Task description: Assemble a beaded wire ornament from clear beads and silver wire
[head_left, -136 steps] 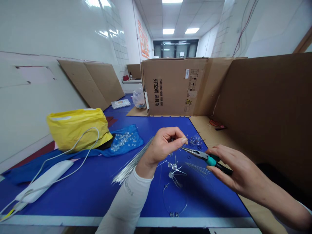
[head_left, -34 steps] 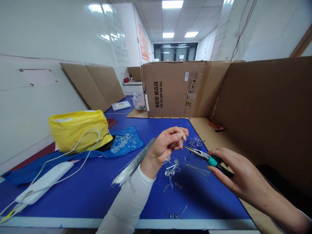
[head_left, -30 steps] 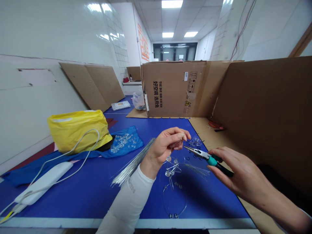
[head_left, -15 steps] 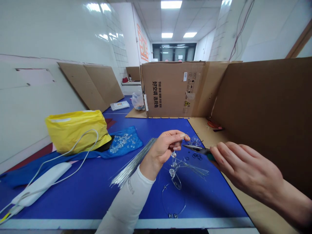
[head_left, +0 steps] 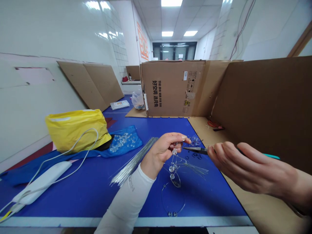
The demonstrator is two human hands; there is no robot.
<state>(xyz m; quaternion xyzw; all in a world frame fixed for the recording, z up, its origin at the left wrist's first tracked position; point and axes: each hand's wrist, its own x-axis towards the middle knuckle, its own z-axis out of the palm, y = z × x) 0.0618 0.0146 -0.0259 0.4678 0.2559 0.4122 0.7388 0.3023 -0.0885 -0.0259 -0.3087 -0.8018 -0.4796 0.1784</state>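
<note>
My left hand (head_left: 164, 148) pinches a thin wire between thumb and forefinger over the blue table. Clear round beads (head_left: 171, 169) hang from this wire below the fingers. Wrapped around a pair of needle-nose pliers (head_left: 198, 150) is my right hand (head_left: 248, 167); a teal handle end sticks out behind it. The pliers' tips point left, just short of the left fingers, and look closed. Beneath the hanging beads lies a wire loop with clear beads (head_left: 172, 214). A small bundle of thin wires (head_left: 195, 168) rests beside it.
Left of my forearm lies a thick bundle of straight wires (head_left: 136, 162). Loose clear beads (head_left: 123, 142) sit on blue cloth beside a yellow bag (head_left: 78, 130). A white power strip (head_left: 41, 183) trails its cable. Cardboard (head_left: 173, 89) walls the back and right; small dark rings (head_left: 197, 156) lie near the pliers.
My right hand has turned, bringing the teal handle into view, and the pliers' jaws have come together. My left hand has dipped slightly; the hanging beads have shifted.
</note>
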